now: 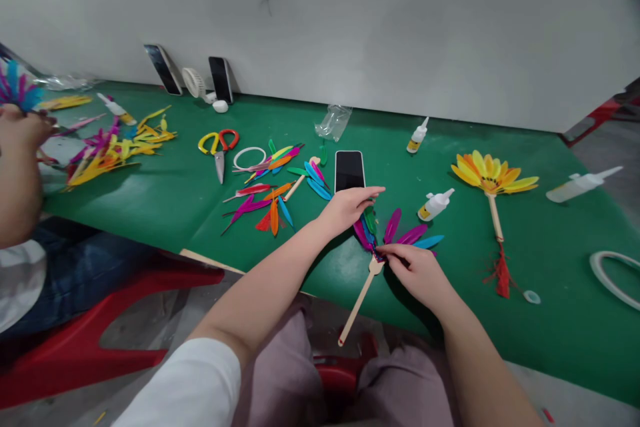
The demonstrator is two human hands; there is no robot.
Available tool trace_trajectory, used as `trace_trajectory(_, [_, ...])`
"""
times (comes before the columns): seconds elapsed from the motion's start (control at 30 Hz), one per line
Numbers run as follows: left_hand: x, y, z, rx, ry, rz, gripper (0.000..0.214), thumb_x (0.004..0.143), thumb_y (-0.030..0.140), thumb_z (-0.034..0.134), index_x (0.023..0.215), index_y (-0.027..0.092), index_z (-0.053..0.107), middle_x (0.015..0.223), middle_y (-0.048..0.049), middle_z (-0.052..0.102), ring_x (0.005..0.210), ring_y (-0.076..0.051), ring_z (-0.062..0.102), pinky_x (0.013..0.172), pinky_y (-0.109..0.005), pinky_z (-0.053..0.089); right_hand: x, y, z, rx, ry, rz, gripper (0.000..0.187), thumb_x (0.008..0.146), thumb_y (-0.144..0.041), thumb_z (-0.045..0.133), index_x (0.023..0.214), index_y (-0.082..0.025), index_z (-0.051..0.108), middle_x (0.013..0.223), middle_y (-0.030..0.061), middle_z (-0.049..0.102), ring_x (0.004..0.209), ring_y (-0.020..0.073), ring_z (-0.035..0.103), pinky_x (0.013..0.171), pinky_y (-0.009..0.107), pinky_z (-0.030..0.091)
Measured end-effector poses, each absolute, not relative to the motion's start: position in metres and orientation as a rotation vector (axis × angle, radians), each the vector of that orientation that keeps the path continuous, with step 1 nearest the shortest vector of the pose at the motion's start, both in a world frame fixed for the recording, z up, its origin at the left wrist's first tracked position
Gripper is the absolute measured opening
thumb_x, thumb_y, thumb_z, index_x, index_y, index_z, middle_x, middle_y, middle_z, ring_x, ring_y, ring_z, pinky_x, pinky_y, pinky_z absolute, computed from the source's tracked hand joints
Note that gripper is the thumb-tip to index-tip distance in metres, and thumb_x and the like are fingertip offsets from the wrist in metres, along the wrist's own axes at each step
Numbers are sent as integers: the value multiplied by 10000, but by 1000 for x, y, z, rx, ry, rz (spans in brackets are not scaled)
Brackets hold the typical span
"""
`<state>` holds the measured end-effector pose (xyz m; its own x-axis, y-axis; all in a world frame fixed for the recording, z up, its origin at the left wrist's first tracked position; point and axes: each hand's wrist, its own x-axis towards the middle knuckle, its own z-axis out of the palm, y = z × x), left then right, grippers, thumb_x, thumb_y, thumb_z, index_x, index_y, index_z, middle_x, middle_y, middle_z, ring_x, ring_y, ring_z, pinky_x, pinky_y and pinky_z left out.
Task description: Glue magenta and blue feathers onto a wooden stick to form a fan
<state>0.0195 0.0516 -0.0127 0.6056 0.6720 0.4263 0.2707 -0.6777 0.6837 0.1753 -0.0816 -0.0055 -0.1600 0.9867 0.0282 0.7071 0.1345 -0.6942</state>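
A wooden fan stick (361, 297) lies on the green table (550, 320) with its handle over the near edge. Purple, green and blue feathers (400, 232) fan out from its head. My left hand (347, 207) lies flat with fingers stretched over the left feathers, pressing them down. My right hand (417, 270) pinches the feather bases at the stick's head. A small glue bottle (435, 205) lies just right of the feathers. A black phone (349, 170) lies just beyond my left hand.
Loose coloured feathers (273, 197), scissors (219, 147) and a white ring (249, 158) lie left of centre. A finished yellow feather fan (493, 177) lies right. Another person's arm (17, 167) works at far left by a feather pile (110, 147). Phones (220, 79) lean on the wall.
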Motion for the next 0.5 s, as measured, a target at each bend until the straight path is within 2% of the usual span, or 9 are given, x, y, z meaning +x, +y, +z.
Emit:
trace_trajectory(0.2, [16, 50, -8, 1799, 738, 1105, 322, 760, 122, 530, 1077, 173, 563, 923, -48, 652, 851, -133, 624, 830, -294, 491, 176, -83, -3, -1623, -1910, 783, 292, 789, -192, 412, 960, -234, 645, 918, -5, 680, 821, 147, 624, 750, 274, 474])
trace_trajectory(0.33, [8, 52, -2, 1438, 796, 1222, 327, 722, 157, 591, 1047, 155, 552, 874, -55, 657, 789, -158, 640, 747, -308, 510, 177, -82, -3, -1623, -1923, 780, 294, 790, -207, 421, 978, -249, 644, 929, -9, 677, 828, 152, 620, 740, 272, 473])
trace_trajectory(0.5, [-1, 55, 2, 1279, 827, 1285, 327, 692, 151, 617, 1013, 141, 550, 862, -65, 661, 788, -174, 644, 698, -289, 505, 176, -82, -4, -1635, -1964, 813, 297, 804, -254, 419, 1006, -251, 637, 906, -3, 681, 777, 154, 627, 695, 271, 485])
